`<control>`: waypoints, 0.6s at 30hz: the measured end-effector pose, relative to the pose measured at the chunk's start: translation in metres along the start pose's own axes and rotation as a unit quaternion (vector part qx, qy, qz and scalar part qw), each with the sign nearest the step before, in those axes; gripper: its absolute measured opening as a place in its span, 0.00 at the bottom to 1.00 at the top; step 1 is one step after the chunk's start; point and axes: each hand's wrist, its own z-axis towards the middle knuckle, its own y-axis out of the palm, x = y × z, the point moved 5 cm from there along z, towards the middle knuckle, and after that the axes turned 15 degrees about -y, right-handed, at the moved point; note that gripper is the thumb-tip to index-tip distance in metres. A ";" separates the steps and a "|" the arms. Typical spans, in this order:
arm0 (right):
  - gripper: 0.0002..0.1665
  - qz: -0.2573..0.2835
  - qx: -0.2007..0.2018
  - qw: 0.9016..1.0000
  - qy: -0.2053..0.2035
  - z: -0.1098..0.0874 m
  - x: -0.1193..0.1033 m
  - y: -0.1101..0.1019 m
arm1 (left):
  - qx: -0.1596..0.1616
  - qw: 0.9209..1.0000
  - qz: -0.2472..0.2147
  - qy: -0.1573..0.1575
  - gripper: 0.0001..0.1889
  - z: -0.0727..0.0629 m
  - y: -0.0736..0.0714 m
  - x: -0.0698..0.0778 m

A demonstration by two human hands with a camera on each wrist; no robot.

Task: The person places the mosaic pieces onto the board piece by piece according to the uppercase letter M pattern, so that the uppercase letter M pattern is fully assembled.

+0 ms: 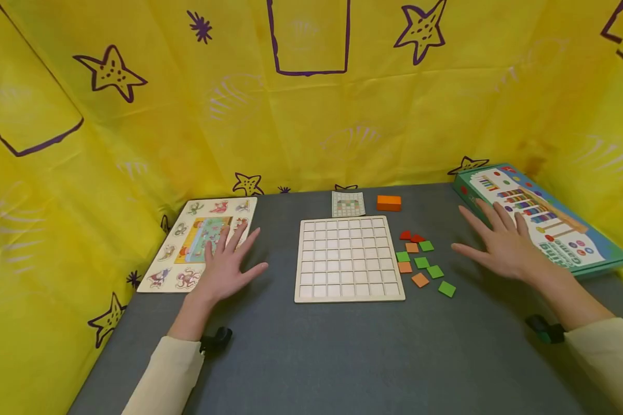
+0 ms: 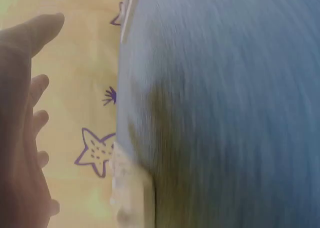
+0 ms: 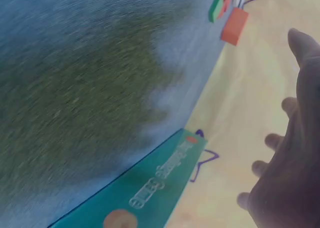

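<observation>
My left hand (image 1: 226, 271) hovers with spread fingers over the right part of a picture board (image 1: 153, 282) printed with small animals, holding nothing. On the other side, my right hand (image 1: 503, 245) is held above the table with its fingers apart, near the left edge of a green game box (image 1: 602, 253). Between the hands lies a pale wooden grid board (image 1: 348, 259) of square cells. Beside its right edge are scattered several green tiles (image 1: 435, 271), several orange tiles (image 1: 420, 280) and red triangular pieces (image 1: 417, 238). Both wrist views show outstretched fingers with nothing in them.
Behind the grid board lies a small pattern card (image 1: 348, 204), with an orange block (image 1: 389, 203) to its right. A yellow cloth (image 1: 311, 144) with purple starfish hangs behind and at the sides of the grey table (image 1: 322, 357).
</observation>
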 end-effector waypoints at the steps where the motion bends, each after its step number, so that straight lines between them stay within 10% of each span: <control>1: 0.54 0.003 -0.001 1.000 0.000 0.002 -0.001 -0.001 | -0.001 1.000 -0.014 0.002 0.44 0.002 0.002 0.003; 18: 0.46 0.099 -0.006 0.994 -0.056 0.047 -0.009 0.018 | -0.085 0.970 -0.214 0.074 0.37 0.037 0.043 0.051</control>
